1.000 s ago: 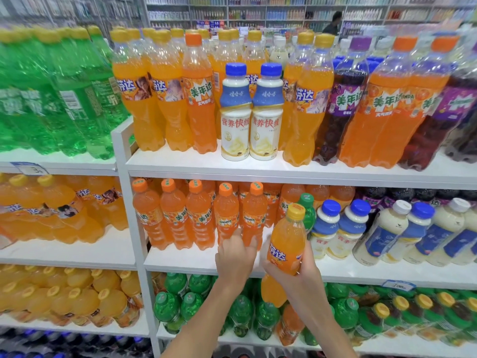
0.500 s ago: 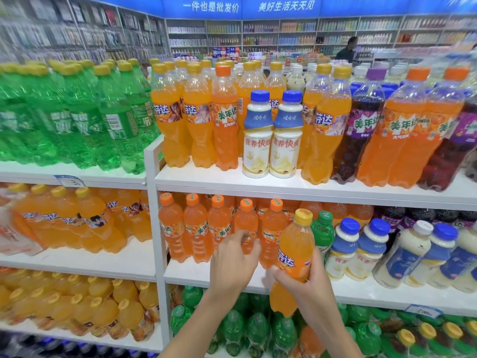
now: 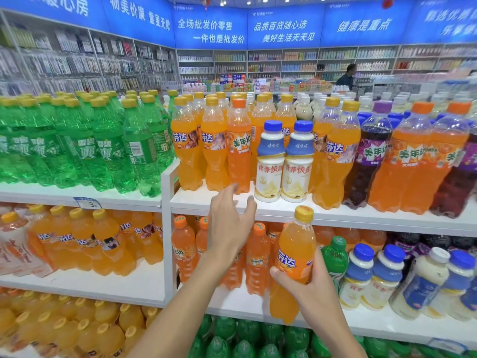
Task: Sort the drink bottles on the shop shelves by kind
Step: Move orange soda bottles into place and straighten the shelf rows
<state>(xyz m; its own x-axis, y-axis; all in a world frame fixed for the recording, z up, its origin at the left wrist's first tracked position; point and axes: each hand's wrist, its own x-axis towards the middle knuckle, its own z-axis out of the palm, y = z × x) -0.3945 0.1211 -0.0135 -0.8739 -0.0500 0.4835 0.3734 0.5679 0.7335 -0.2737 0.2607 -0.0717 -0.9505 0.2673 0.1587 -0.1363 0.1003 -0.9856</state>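
Note:
My right hand (image 3: 313, 285) grips a yellow-capped orange soda bottle (image 3: 294, 257) in front of the middle shelf. My left hand (image 3: 229, 226) is raised, fingers spread and empty, just below an orange-capped orange bottle (image 3: 238, 148) that stands among yellow-capped orange bottles (image 3: 187, 148) on the top shelf (image 3: 258, 210). Two blue-capped white milk-drink bottles (image 3: 282, 161) stand right of it. Orange-capped bottles (image 3: 258, 257) line the middle shelf behind my left wrist.
Green soda bottles (image 3: 103, 148) fill the top left shelf. Purple and orange bottles (image 3: 402, 156) stand at the top right. A green bottle (image 3: 335, 257) and white milk bottles (image 3: 382, 275) sit on the middle right shelf. A person (image 3: 347, 76) stands far behind.
My left hand let go of the middle-shelf orange-capped bottles and rose toward the top shelf, fingers opening. The view tilted up. My right hand still holds the same bottle.

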